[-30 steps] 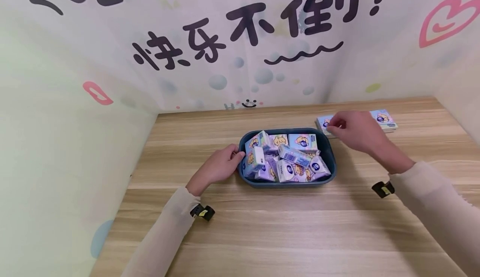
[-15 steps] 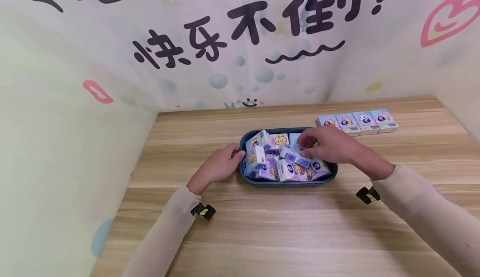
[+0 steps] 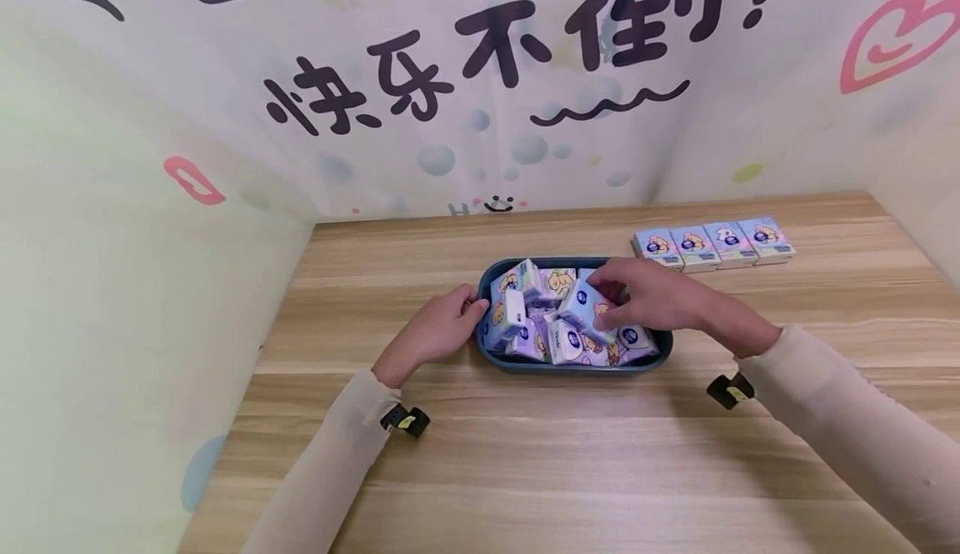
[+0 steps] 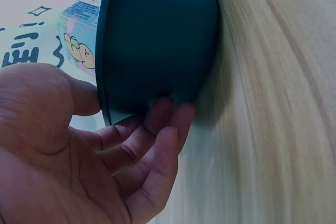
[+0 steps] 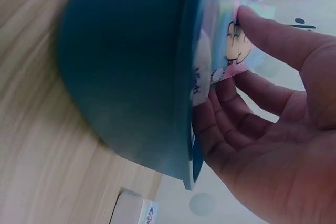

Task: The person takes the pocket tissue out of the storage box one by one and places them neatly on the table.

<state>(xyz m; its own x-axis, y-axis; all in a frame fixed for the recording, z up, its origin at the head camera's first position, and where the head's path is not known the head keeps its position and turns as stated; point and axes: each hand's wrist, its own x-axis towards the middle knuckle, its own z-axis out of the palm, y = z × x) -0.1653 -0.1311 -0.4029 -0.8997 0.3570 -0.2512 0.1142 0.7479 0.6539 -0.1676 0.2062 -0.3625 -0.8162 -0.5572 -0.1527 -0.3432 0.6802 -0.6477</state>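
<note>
A dark blue-green oval plastic tub [image 3: 577,368] stands on the table, filled with small packs of pocket tissues. My left hand [image 3: 437,326] holds its left end; in the left wrist view the thumb lies at the rim and the fingers curl against the outer wall [image 4: 157,35]. Over the tub's right half, my right hand [image 3: 660,294] pinches a blue tissue pack [image 3: 587,311] between thumb and fingers. That pack is tilted above the other packs. In the right wrist view the thumb presses its printed face [image 5: 239,45]. Purple tissue packs [image 3: 527,341] and more blue ones lie jumbled around it.
Behind the tub to the right, several blue tissue packs [image 3: 705,246] lie side by side in a row. A white printed cloth [image 3: 420,146] hangs along the table's back edge, and a pale wall [image 3: 112,287] borders the left.
My right hand has moved left from the row of packs into the tub and taken hold of a blue tissue pack, turning its printed face up. The left hand has stayed on the tub.
</note>
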